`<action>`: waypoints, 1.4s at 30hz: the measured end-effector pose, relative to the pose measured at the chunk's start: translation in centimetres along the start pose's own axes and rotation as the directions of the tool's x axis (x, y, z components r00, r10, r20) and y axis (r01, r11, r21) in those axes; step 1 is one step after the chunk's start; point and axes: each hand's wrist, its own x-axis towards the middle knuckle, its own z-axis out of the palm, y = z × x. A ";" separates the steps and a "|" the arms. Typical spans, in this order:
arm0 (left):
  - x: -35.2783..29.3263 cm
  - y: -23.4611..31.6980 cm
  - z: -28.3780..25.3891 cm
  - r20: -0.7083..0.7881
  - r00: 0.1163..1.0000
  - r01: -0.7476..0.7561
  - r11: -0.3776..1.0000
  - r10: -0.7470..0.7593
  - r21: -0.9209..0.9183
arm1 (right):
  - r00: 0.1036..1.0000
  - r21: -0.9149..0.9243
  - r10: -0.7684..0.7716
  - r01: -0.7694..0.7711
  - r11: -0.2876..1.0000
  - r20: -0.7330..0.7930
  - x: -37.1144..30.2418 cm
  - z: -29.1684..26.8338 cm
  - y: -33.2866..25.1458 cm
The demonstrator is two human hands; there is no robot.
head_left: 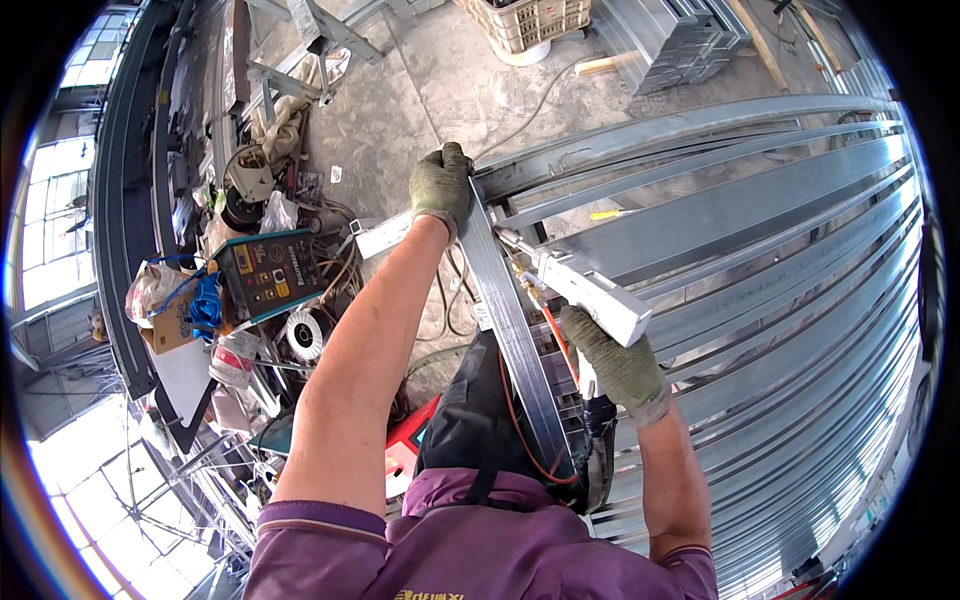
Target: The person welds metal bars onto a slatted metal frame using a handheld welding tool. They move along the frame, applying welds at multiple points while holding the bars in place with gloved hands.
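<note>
My left hand [443, 185], in a green work glove, is closed around the far end of a grey metal channel [520, 340] that slants back toward my waist. In my gloved right hand [618, 365] is a white pistol-shaped power tool [590, 295], gripped by its handle. The tool's narrow nose points left and reaches the channel just below my left hand; whether it touches cannot be made out. An orange-red hose [560, 340] runs down beside the tool from a brass-coloured fitting. Many parallel galvanized metal profiles [740, 215] lie to the right of the channel.
A dark welding machine [270, 272] stands at the left among cables, a white wire spool [305, 335] and bags. Steel beams [130, 220] run along the far left. A beige plastic crate [525, 25] and stacked metal profiles [670, 45] are on the concrete floor ahead.
</note>
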 end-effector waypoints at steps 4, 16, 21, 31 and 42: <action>0.1 0.1 0.0 -0.004 1.000 0.014 0.998 -0.014 0.055 | 0.998 -0.052 -0.055 0.054 0.997 -0.021 -0.1 0.0 0.2; -0.3 0.6 -0.1 0.017 1.000 0.018 0.999 -0.018 0.033 | 0.990 -0.085 -0.137 0.138 0.987 0.012 -0.1 -0.2 0.6; 0.6 -0.7 0.4 0.022 1.000 -0.005 1.000 0.006 -0.031 | 0.984 -0.103 -0.177 0.178 0.979 0.015 -0.3 -0.2 0.5; -0.2 0.9 -0.1 -0.003 1.000 0.013 0.991 -0.012 0.133 | 0.990 -0.127 -0.139 0.142 0.982 0.031 -0.4 -0.5 0.4; 1.0 -1.2 0.4 0.001 1.000 0.011 1.000 -0.011 -0.024 | 0.994 -0.053 -0.106 0.107 0.993 0.017 -0.8 -0.3 0.3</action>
